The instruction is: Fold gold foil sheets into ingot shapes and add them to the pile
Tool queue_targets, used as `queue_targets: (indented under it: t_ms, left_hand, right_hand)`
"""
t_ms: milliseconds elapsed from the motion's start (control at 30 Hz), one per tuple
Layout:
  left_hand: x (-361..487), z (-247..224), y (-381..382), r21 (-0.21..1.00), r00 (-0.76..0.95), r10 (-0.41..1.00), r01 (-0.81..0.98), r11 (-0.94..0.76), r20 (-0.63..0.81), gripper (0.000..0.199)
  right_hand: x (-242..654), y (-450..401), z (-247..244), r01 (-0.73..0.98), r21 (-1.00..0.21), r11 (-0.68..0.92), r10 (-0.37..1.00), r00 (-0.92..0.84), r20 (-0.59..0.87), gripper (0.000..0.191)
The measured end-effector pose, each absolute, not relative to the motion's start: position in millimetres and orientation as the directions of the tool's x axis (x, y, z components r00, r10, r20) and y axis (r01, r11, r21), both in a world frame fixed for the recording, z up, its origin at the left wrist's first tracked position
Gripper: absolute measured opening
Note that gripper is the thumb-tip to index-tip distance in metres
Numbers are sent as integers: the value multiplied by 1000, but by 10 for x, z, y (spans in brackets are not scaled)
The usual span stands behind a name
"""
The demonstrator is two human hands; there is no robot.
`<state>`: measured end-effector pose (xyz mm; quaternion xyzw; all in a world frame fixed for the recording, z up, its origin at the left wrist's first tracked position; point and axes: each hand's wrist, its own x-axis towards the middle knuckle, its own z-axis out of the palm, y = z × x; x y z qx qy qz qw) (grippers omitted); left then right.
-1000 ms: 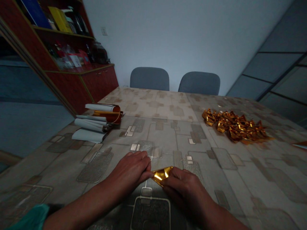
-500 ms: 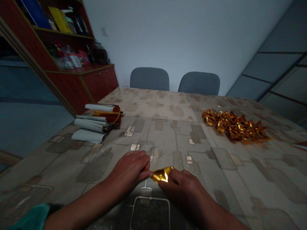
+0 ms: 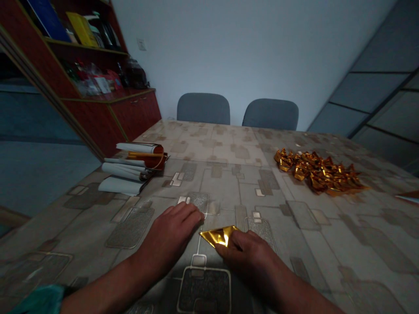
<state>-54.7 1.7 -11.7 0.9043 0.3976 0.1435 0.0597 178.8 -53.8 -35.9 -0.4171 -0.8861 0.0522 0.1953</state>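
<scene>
A small folded piece of shiny gold foil [image 3: 218, 235] with a pointed left tip is pinched between the thumb and fingers of my right hand [image 3: 250, 253]. My left hand [image 3: 178, 226] is just left of the foil's tip, a small gap apart from it, back upward and fingers curled low near the table; its fingertips and palm are hidden. A cluster of folded gold foil pieces [image 3: 322, 172] lies on the right side of the table.
The table [image 3: 225, 176] has a patterned cover. A bundle of folded papers [image 3: 126, 170] lies at the left, and an orange and white item [image 3: 410, 196] at the right edge. Two grey chairs [image 3: 203, 108] stand behind, with a red cabinet [image 3: 135, 113] at the back left.
My left hand has let go of the foil's left tip and moved slightly left. The foil stays in my right hand, its pointed tip now exposed.
</scene>
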Motion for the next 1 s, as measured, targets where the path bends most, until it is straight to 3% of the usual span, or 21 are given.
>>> queue_targets:
  t_ms: [100, 300, 400, 567, 733, 1000]
  left_hand:
    - [-565, -196, -154, 154, 779, 542, 521, -839, 317, 25]
    - [-530, -299, -315, 252, 788, 565, 511, -822, 244, 28]
    - [-551, -307, -305, 224, 800, 557, 514, -828, 223, 32]
    - [-594, -259, -293, 216, 818, 562, 531, -819, 119, 59]
    - [-609, -262, -283, 226, 825, 548, 513, -828, 136, 54]
    - [-564, -152, -259, 146, 847, 519, 502, -852, 118, 62]
  right_hand:
    - [1786, -525, -376, 708, -289, 645, 764, -580, 283, 22]
    - [1820, -514, -278, 628, -432, 647, 757, -597, 266, 19]
    - [1839, -530, -285, 637, -420, 646, 759, -592, 270, 18]
    - [1854, -551, -332, 641, -432, 634, 766, -597, 239, 18]
    - [1905, -572, -245, 594, -504, 627, 750, -635, 185, 15]
    - [1962, -540, -23, 498, -630, 596, 719, -680, 142, 20]
